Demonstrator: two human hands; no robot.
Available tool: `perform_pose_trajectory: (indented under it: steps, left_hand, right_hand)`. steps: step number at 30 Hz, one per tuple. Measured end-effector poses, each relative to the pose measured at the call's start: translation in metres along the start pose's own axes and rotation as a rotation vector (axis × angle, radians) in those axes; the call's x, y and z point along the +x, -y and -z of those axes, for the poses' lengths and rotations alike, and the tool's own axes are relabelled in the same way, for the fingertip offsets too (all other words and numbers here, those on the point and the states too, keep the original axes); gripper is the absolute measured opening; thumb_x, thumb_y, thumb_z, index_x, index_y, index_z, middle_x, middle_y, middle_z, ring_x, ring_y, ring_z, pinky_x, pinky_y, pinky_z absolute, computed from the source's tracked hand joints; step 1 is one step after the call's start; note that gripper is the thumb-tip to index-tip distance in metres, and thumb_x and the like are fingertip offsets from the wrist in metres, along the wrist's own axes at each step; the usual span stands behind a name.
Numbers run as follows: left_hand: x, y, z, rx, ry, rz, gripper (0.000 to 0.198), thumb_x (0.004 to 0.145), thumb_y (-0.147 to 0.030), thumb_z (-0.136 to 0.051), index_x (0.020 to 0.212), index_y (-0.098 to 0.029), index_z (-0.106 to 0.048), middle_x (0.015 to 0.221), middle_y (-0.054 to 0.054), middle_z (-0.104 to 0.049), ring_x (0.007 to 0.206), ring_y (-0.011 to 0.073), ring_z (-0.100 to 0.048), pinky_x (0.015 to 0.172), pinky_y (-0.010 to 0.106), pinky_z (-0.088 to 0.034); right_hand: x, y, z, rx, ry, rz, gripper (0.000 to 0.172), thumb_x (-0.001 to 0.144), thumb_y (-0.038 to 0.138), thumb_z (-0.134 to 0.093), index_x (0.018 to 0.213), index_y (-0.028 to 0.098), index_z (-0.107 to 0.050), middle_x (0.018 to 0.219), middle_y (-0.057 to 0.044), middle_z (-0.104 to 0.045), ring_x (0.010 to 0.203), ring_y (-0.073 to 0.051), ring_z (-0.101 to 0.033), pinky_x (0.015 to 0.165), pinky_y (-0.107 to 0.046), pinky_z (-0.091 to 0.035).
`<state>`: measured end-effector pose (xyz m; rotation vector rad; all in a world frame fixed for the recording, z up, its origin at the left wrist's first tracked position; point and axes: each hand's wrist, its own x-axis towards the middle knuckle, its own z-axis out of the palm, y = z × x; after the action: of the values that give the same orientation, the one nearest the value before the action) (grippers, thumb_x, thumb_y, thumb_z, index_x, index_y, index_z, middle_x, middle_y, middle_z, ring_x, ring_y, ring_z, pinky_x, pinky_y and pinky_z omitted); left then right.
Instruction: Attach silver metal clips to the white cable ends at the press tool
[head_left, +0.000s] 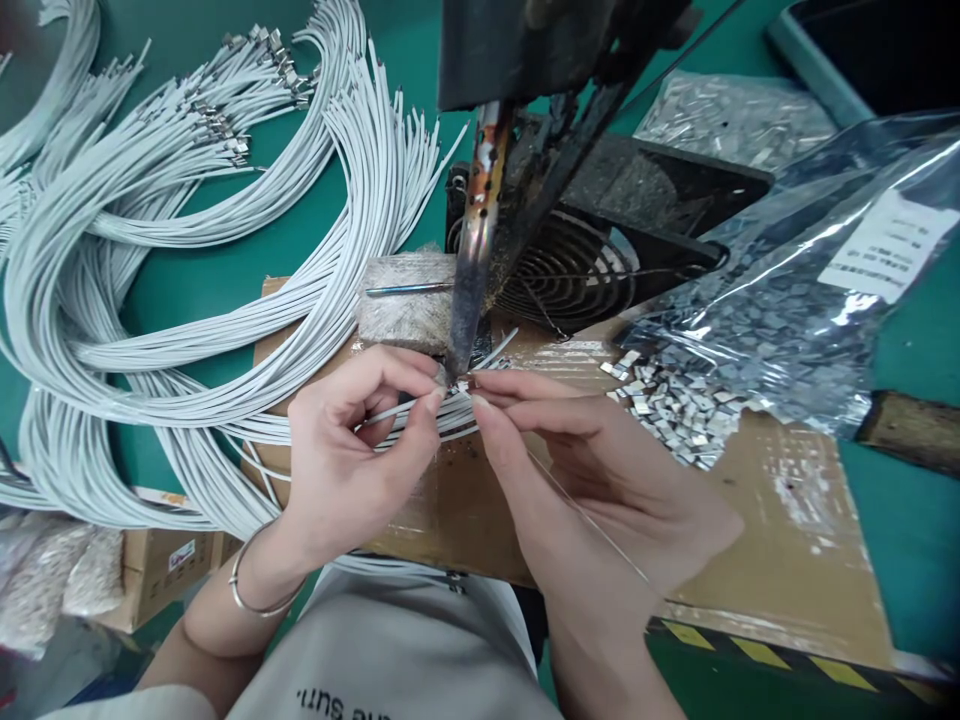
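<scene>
My left hand (367,440) pinches the end of a white cable just under the tip of a soldering iron (472,270). Facing it, my right hand (577,470) is closed on a thin solder wire (589,520), which trails down across the palm. The fingertips of both hands nearly meet at the iron's tip, where a tiny metal part is mostly hidden. More white cables (262,425) run beneath my left hand. Behind it lies a worn, pale block (409,300) with a thin metal rod on it.
Large bundles of white cables (172,330) curve over the green table at left. A black fan (570,270) stands behind the iron. Small metal pieces (682,410) are heaped on the cardboard (795,530) beside an open plastic bag (795,290) at right.
</scene>
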<state>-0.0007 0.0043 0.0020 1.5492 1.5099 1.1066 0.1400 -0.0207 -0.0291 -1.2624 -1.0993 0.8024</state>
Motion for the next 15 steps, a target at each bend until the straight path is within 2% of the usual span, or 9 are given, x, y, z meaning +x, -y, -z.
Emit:
perform_pose_trajectory:
  steps: [4, 8, 13, 15]
  left_hand:
    - [0.0003, 0.0005, -0.0003, -0.007, 0.014, 0.011, 0.014, 0.085, -0.004, -0.074, 0.081, -0.018, -0.072, 0.092, 0.004, -0.076, 0.072, 0.0101, -0.061, 0.044, 0.017, -0.031]
    - [0.0010, 0.0003, -0.0006, -0.016, 0.029, 0.051, 0.015, 0.085, -0.005, -0.073, 0.079, -0.018, -0.071, 0.092, 0.003, -0.075, 0.068, 0.0085, -0.058, 0.044, 0.017, -0.032]
    - [0.0012, 0.0003, -0.0007, -0.015, 0.032, 0.066, 0.015, 0.085, -0.005, -0.073, 0.078, -0.018, -0.071, 0.091, 0.004, -0.075, 0.074, 0.0104, -0.061, 0.046, 0.017, -0.033]
    - [0.0010, 0.0008, -0.0007, -0.019, 0.034, 0.064, 0.015, 0.086, -0.006, -0.073, 0.079, -0.018, -0.071, 0.091, 0.004, -0.075, 0.075, 0.0112, -0.062, 0.046, 0.017, -0.033]
  right_hand:
    - [0.0000, 0.0015, -0.0017, -0.018, -0.007, 0.024, 0.021, 0.087, 0.005, -0.079, 0.090, 0.026, -0.076, 0.102, 0.001, -0.085, 0.095, -0.020, -0.081, 0.085, -0.034, -0.065]
    - [-0.0010, 0.0037, -0.0040, -0.017, -0.061, -0.045, 0.017, 0.090, 0.009, -0.077, 0.084, 0.024, -0.074, 0.100, -0.001, -0.084, 0.095, -0.021, -0.082, 0.083, -0.035, -0.065]
    - [-0.0020, 0.0024, -0.0035, -0.014, -0.012, -0.018, 0.017, 0.088, 0.008, -0.079, 0.088, 0.024, -0.075, 0.103, 0.000, -0.085, 0.097, -0.020, -0.082, 0.085, -0.034, -0.065]
    - [-0.0018, 0.0018, -0.0034, -0.007, -0.045, -0.041, 0.017, 0.089, 0.008, -0.078, 0.086, 0.024, -0.075, 0.102, 0.000, -0.085, 0.096, -0.019, -0.081, 0.086, -0.033, -0.064]
